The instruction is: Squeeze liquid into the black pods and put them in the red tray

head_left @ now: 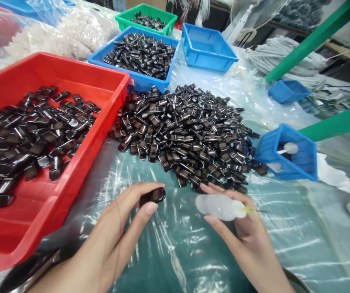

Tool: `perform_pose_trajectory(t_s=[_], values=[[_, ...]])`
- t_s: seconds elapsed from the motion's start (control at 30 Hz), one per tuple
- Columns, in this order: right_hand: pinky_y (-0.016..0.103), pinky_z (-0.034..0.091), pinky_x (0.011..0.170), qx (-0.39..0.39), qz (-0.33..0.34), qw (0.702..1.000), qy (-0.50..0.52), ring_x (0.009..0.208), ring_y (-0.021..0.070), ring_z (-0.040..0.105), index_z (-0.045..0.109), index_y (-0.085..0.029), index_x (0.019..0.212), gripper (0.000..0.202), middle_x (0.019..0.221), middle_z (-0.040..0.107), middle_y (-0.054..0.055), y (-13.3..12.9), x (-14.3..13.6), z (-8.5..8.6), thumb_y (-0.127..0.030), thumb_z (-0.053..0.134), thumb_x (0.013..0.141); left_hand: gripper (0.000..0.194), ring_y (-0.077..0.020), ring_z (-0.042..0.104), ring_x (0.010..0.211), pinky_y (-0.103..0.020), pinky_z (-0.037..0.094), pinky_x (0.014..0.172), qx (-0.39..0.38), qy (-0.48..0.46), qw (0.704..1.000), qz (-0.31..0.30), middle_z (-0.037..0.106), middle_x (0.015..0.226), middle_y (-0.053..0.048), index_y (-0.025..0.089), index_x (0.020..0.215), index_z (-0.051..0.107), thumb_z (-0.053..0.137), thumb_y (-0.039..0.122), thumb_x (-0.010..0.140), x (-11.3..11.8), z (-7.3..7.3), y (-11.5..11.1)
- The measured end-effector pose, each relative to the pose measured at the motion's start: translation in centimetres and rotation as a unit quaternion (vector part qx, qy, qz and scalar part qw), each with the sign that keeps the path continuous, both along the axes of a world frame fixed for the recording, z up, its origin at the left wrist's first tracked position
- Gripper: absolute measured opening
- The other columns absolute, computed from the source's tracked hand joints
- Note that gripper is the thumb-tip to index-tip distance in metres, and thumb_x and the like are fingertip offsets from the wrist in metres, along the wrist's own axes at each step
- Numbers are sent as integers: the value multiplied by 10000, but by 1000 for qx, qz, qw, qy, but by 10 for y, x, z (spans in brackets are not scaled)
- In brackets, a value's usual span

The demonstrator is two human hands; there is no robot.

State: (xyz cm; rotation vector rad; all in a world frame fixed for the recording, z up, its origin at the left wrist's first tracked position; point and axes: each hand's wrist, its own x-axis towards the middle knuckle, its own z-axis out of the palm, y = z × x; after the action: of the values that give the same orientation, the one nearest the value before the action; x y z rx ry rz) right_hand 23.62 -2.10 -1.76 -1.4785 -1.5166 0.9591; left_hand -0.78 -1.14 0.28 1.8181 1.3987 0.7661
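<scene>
Between the thumb and forefinger of my left hand (122,219) is a small glossy black plastic piece (153,196), rounded at its end. My right hand (238,219) holds a translucent white squeeze bottle (219,206) with a thin needle tip that points right, away from the black piece. The fingertips of that hand are at the near edge of a big pile of similar black pieces (187,130) on the plastic-covered table. At left, a red tray (71,195) contains many more of these pieces.
Behind the pile stand a blue bin (168,83) and a green bin (171,25), both filled with dark pieces. Another blue bin (209,59) sits beside them. To the right are a small blue box (299,162) with a white-topped item inside, green bars (311,42) and coiled white cable (278,51).
</scene>
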Motion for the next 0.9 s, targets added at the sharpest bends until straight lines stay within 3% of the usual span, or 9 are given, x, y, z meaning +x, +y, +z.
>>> perform_pose_trajectory(t_s=[0.1, 0.2, 0.3, 0.33, 0.47, 0.53, 0.73, 0.83, 0.9], values=[[461, 400, 1028, 57, -53, 997, -27, 1248, 250, 495, 440, -297, 1191, 499, 1306, 537, 70, 0, 0, 0, -215, 716, 783, 263, -148, 656, 1006, -244, 546, 880, 2, -15, 1000, -9, 653, 1148, 54, 373, 1238, 468, 444, 304, 985, -1, 3, -1], [415, 452, 895, 189, -91, 975, -79, 1023, 230, 563, 530, -317, 1100, 468, 1002, 580, 11, -11, 1, 7, -115, 736, 732, 251, -128, 660, 953, -208, 551, 823, 7, -38, 999, 0, 665, 1080, 64, 373, 1213, 472, 437, 265, 989, 1, 10, 0], [372, 513, 638, 217, -2, 970, -113, 699, 220, 617, 612, -327, 1007, 422, 744, 636, -13, -26, -7, 17, -72, 745, 698, 227, -141, 654, 958, -227, 553, 818, 18, -66, 998, 9, 666, 1072, 42, 331, 1177, 501, 436, 228, 986, 4, 12, 1], [369, 529, 600, 200, 86, 965, -145, 675, 226, 643, 608, -315, 1070, 430, 763, 674, 6, -29, -13, 19, -85, 733, 729, 219, -146, 655, 958, -237, 553, 825, 20, -73, 997, 8, 666, 1071, 35, 319, 1172, 508, 434, 229, 986, 5, 12, 2], [408, 584, 722, 144, 220, 936, -234, 871, 276, 694, 607, -251, 1201, 342, 999, 723, 103, -24, -39, 17, -121, 521, 897, 239, -140, 648, 980, -234, 539, 859, 21, -70, 997, 3, 644, 1119, 37, 341, 1211, 482, 426, 263, 992, 5, 6, 1], [437, 582, 683, 120, 216, 941, -231, 847, 294, 684, 658, -219, 1129, 331, 985, 715, 129, -16, -49, 12, -85, 450, 908, 246, -148, 627, 1039, -237, 526, 880, 19, -62, 998, -5, 635, 1126, 35, 345, 1218, 480, 427, 266, 991, 5, 4, 0], [304, 567, 656, 101, 192, 966, -142, 775, 189, 645, 589, -216, 976, 204, 895, 639, 64, -5, -53, 18, -67, 478, 893, 275, -158, 616, 1063, -237, 514, 870, 49, -39, 996, -71, 641, 1142, 23, 329, 1246, 430, 417, 223, 993, 2, 6, -1], [228, 537, 675, -1, 126, 991, 37, 746, 130, 607, 562, -261, 932, 111, 850, 570, -3, -7, -50, 35, -171, 498, 926, 290, -177, 616, 1044, -253, 511, 854, 81, -19, 990, -118, 639, 1150, -5, 302, 1288, 397, 407, 254, 1003, 0, 9, -2], [225, 518, 691, -102, 84, 975, 179, 725, 117, 589, 595, -273, 895, 65, 831, 555, -22, -8, -51, 43, -273, 540, 928, 277, -176, 627, 972, -265, 506, 837, 90, -17, 986, -139, 653, 1090, -15, 274, 1289, 414, 390, 268, 1013, 0, 8, -3]])
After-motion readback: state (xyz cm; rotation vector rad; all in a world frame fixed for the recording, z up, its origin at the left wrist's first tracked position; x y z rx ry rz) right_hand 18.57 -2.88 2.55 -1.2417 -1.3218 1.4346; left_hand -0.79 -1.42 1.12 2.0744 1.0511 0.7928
